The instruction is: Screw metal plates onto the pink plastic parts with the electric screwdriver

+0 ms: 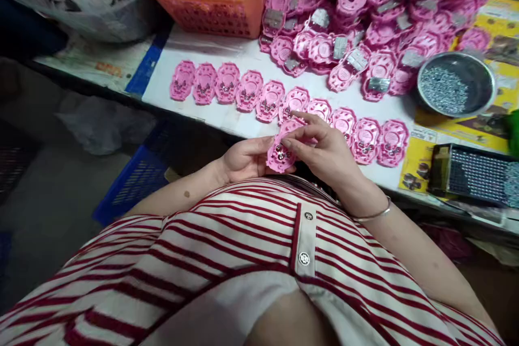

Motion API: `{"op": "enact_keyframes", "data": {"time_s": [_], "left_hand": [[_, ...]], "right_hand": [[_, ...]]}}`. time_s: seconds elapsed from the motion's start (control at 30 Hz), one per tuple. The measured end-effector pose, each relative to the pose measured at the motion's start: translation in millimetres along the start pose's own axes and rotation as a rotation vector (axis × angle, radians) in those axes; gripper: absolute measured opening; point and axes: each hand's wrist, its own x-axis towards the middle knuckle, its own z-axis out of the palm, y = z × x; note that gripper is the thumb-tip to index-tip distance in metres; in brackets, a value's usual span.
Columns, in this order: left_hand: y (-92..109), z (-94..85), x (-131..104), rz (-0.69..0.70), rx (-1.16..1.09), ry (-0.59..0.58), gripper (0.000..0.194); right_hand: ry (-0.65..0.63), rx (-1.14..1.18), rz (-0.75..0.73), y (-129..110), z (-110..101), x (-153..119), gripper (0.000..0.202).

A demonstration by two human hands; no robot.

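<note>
Close to the body, my left hand (247, 158) is closed around the lower left side of a pink plastic casing (279, 162). Shiny round metal pieces sit in the casing's lower part. Over it, my right hand (324, 148) has thumb and fingers at the upper right of the casing, by the metal pieces; whether something tiny is pinched there cannot be made out. Just beyond, similar pink casings (248, 91) lie in a slanting row along the table edge, many with small metal pieces in them. Part of the row is hidden behind my right hand.
An orange basket (203, 2) of pink pieces stands at the back, left of a heap of pink casings (320, 46) with grey metal plates. A metal bowl (482, 86) of small silvery parts and a black tray (441, 170) of tiny pieces are at right.
</note>
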Motion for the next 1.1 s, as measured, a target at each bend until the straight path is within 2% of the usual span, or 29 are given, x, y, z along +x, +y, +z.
{"op": "enact_keyframes", "data": {"time_s": [0.17,0.27,0.33,0.47,0.57,0.77,0.87,1.0,1.1], "left_hand": [[3,2.7,-2,-0.011,-0.005,0.056,0.025],[4,4.2,-2,-0.032,-0.019,0.054,0.028],[4,5.4,-1,-0.037,-0.028,0.048,0.028],[2,9.7,0,0.017,-0.075,0.061,0.030],[2,13.8,1,0.037,-0.117,0.052,0.035],[1,15.1,1,0.037,-0.093,0.116,0.033],[2,12.0,1,0.050,-0.067,0.108,0.034],[7,7.6,-1,0.074,0.020,0.075,0.036],[13,5.4,-4,0.113,0.066,0.093,0.038]], "right_hand": [[0.046,0.041,-0.023,-3,0,-3,0.008],[0.103,-0.027,-0.070,0,-3,-6,0.013],[0.153,-0.148,-0.184,4,-5,-9,0.015],[0.216,-0.452,-0.551,13,-8,-18,0.017],[0.196,-0.552,-0.673,15,-9,-23,0.023],[0.194,-0.627,-0.698,12,-8,-25,0.025],[0.206,-0.621,-0.705,11,-11,-24,0.027],[0.326,-0.525,-0.590,12,-17,-23,0.024],[0.367,-0.494,-0.502,14,-21,-22,0.023]]}}
